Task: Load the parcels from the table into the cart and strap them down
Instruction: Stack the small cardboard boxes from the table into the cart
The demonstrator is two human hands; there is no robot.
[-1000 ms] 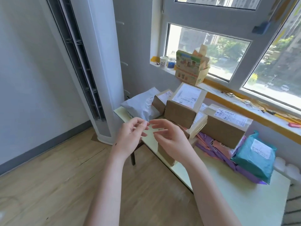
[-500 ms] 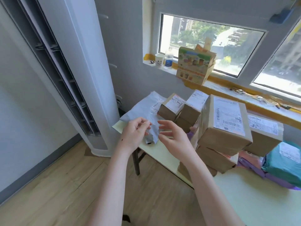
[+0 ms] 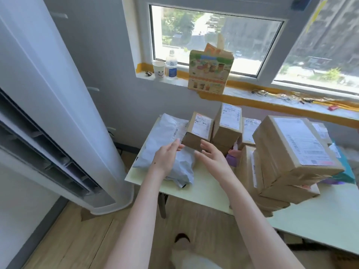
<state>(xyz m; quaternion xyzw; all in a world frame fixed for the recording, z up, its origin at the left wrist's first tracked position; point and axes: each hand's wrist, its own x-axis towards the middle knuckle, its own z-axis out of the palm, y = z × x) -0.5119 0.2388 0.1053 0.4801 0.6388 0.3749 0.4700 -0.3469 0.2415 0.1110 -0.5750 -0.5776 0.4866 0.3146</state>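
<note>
Parcels [image 3: 295, 148]: brown taped boxes and a grey mailer bag [image 3: 165, 144] piled on the pale table [image 3: 204, 191].
Small box [image 3: 198, 133]: leans on the mailer bag, between both hands.
Left hand [image 3: 167, 158]: fingers straight, tips at the box's corner; cannot tell if they touch.
Right hand [image 3: 211, 158]: fingers relaxed and apart, holding nothing.
Labels [image 3: 303, 140]: white barcode stickers, print unreadable.
Sill [image 3: 242, 94]: paper cup [image 3: 159, 69] with a smiley face.

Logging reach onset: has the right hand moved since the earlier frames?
Yes: the right hand went forward from the table edge toward the small brown box.
</note>
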